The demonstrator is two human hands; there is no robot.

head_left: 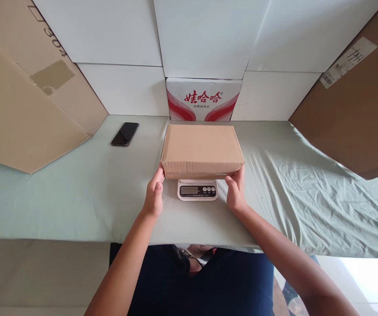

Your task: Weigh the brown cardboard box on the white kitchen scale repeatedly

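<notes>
Brown cardboard box (202,150) sat on small white kitchen scale (197,190), mid-table on green cloth (77,193). Left hand (153,196) and right hand (236,192) each cupped a near bottom corner, fingers loosely curled against the box. Phone (124,134) lay well left.

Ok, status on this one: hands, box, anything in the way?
Left hand and right hand at box's near corners. Box on scale. Phone far left, apart.

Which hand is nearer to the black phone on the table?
Left. The left hand is at the near left corner of the cardboard box, on the side where the phone lies; the right hand is at the box's opposite corner.
</notes>
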